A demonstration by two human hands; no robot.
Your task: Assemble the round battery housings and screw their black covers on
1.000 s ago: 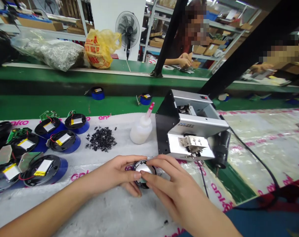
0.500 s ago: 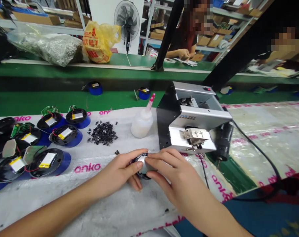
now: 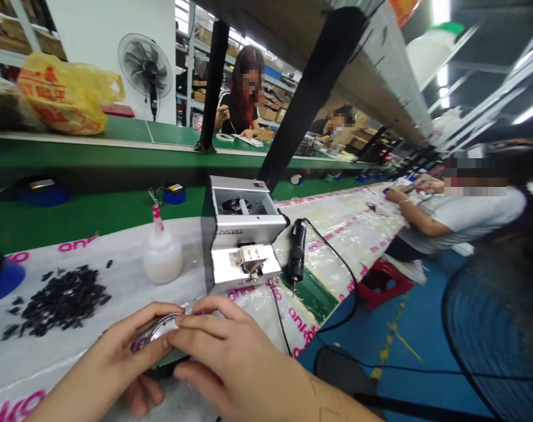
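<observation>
- The left hand [image 3: 128, 354] is gripping a small round part with a black rim and silvery face [image 3: 165, 326], its thumb lying over the near side.
- The right hand [image 3: 235, 357] is touching the same part with its fingertips; whether it is gripping or only pressing, I cannot tell, as the fingers are hiding the contact.
- The part is sitting between both hands, above a bench cover of white plastic film with pink lettering [image 3: 123, 249].
- A loose heap of small black pieces [image 3: 66, 302] is lying beyond the left hand.
- A translucent white squeeze bottle with a pinkish-red nozzle [image 3: 163, 258] is standing upright between the heap and a silver-and-black boxy metal machine [image 3: 244, 225].
- A black cylindrical tool with a thin metal tip [image 3: 297, 249] is hanging or standing just right of the machine, tip pointing down.
- A round blue housing with a silvery pack on top [image 3: 174, 195] is resting on the green surface behind the bottle.
- A co-worker in a light shirt [image 3: 481, 214] is working farther along the bench.
</observation>
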